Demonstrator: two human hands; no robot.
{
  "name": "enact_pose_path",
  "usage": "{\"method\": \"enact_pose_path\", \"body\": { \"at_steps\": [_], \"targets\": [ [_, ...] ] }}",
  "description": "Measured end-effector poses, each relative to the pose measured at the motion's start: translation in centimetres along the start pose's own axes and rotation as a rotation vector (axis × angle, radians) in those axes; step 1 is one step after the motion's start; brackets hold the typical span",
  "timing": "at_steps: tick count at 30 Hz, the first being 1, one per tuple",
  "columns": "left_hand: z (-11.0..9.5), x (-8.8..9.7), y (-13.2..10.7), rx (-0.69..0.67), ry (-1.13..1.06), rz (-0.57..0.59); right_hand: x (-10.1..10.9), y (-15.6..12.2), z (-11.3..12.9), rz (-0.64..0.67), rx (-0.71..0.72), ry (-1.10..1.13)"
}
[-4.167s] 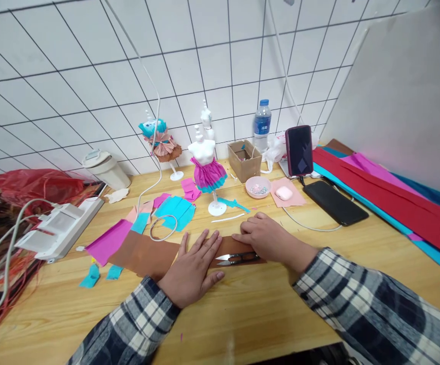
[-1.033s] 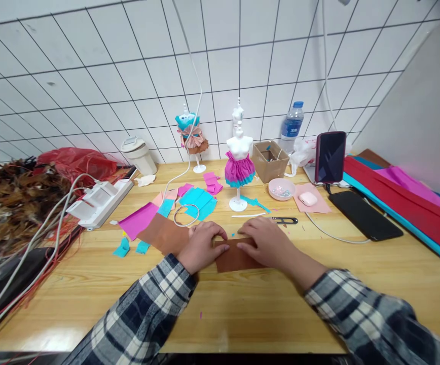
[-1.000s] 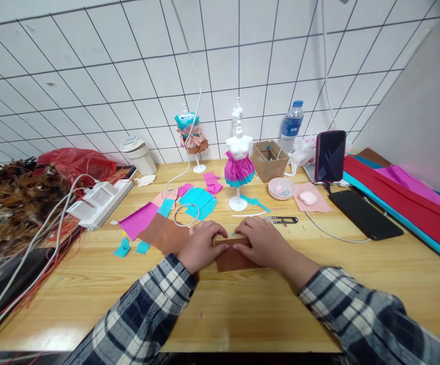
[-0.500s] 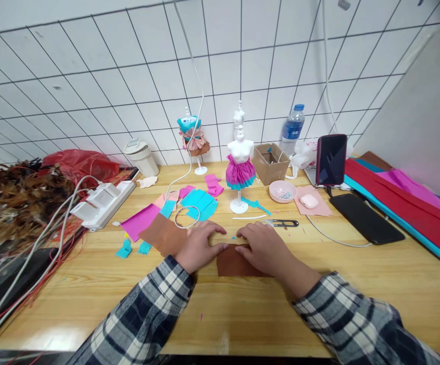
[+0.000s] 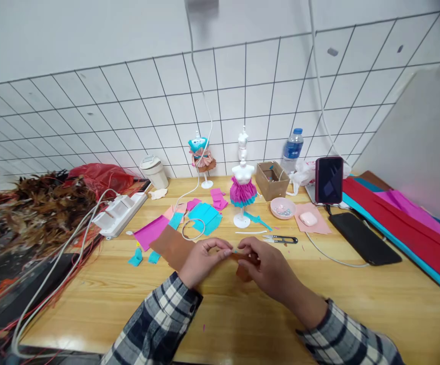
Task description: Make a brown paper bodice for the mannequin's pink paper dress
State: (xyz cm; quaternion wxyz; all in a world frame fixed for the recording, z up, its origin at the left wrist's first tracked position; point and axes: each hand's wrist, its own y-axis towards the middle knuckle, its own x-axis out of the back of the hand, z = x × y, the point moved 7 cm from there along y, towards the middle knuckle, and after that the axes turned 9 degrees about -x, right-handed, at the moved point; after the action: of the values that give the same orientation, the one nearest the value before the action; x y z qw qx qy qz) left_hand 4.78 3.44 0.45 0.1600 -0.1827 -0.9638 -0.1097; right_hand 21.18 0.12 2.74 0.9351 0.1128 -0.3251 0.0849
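Both my hands meet over the wooden table (image 5: 357,304) and pinch a small brown paper piece (image 5: 243,264) lifted a little off it. My left hand (image 5: 202,261) grips the piece's left end with thumb and fingers closed. My right hand (image 5: 268,268) holds its right end and hides most of it. A larger brown paper sheet (image 5: 170,245) lies flat just left of my left hand. Small black thread snips (image 5: 280,239) rest on the table beyond my right hand, next to a white strip (image 5: 250,232).
A white mannequin in a pink and blue paper skirt (image 5: 243,191) stands behind the hands, beside blue and pink paper scraps (image 5: 204,217). A cardboard box (image 5: 270,179), pink bowl (image 5: 283,208), phones (image 5: 363,237), paper rolls (image 5: 402,218) sit right. A power strip (image 5: 119,215) and feathers (image 5: 33,208) lie left.
The brown piece lay flat under my pressing hands; both hands now pinch it folded smaller and raised off the table. The camera has tilted up and back, showing more wall.
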Motion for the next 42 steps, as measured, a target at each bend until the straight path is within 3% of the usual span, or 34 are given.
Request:
{"method": "enact_pose_path", "body": {
  "at_steps": [4, 7, 10, 13, 15, 18, 22, 24, 27, 30, 34, 37, 41, 42],
  "targets": [
    [-1.1, 2.3, 0.2, 0.012, 0.007, -0.123, 1.1, -0.4, -0.8, 0.083, -0.066, -0.036],
    [-2.3, 3.4, 0.7, -0.001, 0.044, -0.112, 2.6, -0.6, -0.9, 0.207, -0.111, 0.020],
    [-2.8, 3.3, 1.9, 0.004, 0.075, -0.063, 4.6, -1.1, 0.8, 0.358, -0.075, 0.141],
    [-2.7, 2.0, 3.4, 0.031, 0.001, 0.007, 6.0, -1.3, 3.1, 0.525, -0.018, 0.351],
    [-3.4, 1.8, 4.0, 0.007, 0.034, -0.046, 6.4, -1.1, 3.4, 0.594, -0.066, 0.476],
    [-6.1, 2.3, 3.4, -0.079, 0.174, -0.214, 7.1, 0.3, 2.5, 0.484, -0.140, 0.361],
    [-10.2, -1.2, 1.7, -0.235, 0.161, 0.053, 8.1, 1.8, 2.0, 0.255, -0.122, -0.051],
    [-10.8, -2.1, 1.4, -0.213, 0.255, 0.049, 8.2, 2.1, 2.4, 0.182, -0.086, -0.182],
    [-10.6, -2.3, 2.1, -0.164, 0.350, -0.048, 7.8, 2.3, 2.7, 0.144, -0.068, -0.244],
    [-10.4, -1.7, 2.8, -0.162, 0.345, -0.127, 7.3, 2.5, 2.6, 0.097, -0.035, -0.145],
    [-9.6, -0.4, 2.7, -0.077, 0.190, -0.294, 7.2, 3.1, 1.7, -0.019, -0.038, 0.129],
    [-8.4, 0.0, 2.9, -0.044, 0.046, -0.349, 7.0, 3.3, 0.9, -0.014, -0.120, 0.248],
    [-5.8, 3.6, 4.3, -0.093, -0.196, -0.644, 8.3, 3.0, 0.7, -0.009, -0.146, 0.216],
    [-5.1, 4.6, 5.3, -0.111, -0.276, -0.661, 8.7, 2.9, 0.8, 0.006, -0.137, 0.206]
  ]
}}
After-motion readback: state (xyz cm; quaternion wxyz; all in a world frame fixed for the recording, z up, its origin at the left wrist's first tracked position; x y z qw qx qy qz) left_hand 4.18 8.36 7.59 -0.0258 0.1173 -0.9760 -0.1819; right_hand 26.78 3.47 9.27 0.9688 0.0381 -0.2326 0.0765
